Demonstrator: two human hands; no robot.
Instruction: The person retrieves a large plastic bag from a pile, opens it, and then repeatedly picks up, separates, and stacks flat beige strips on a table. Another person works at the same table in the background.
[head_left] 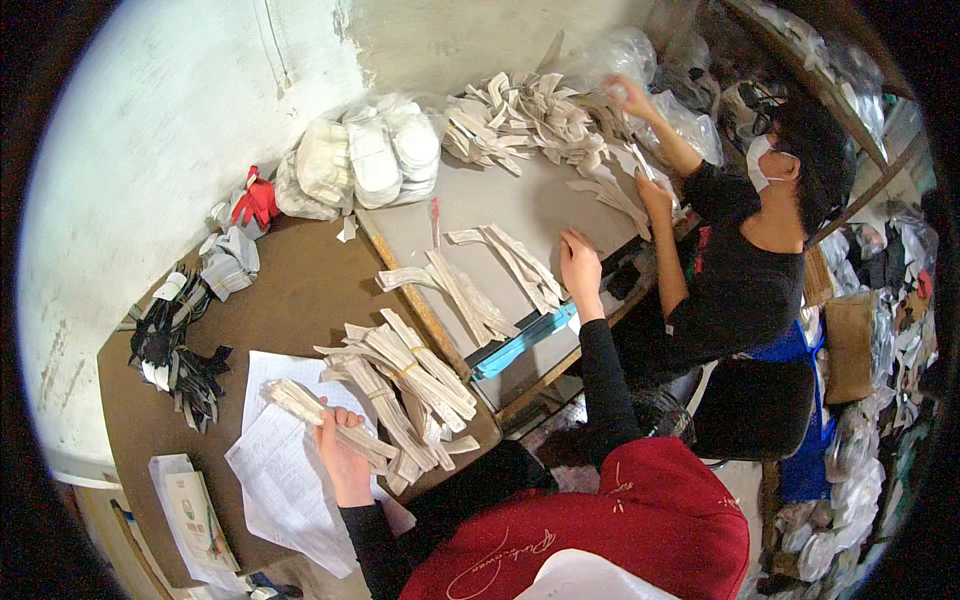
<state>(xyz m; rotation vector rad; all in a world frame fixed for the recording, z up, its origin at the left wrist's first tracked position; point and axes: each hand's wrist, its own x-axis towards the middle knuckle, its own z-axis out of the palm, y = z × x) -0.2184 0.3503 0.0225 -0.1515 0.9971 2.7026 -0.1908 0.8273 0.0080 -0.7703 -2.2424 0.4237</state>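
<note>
Your left hand [345, 464] grips a strip bundle [297, 403]; dragging it may shift papers [278, 455] beneath. Your right hand [580, 268], strips [524, 268] at nine o'clock, is curled; holding anything, I cannot tell.

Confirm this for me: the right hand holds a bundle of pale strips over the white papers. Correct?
No, wrong hand: the head view shows the left hand holding the bundle of pale strips over the white papers. The rest stands.

Workshop, worktables [290, 290], strip bundles [395, 375], stuffed bags [373, 160]
</note>
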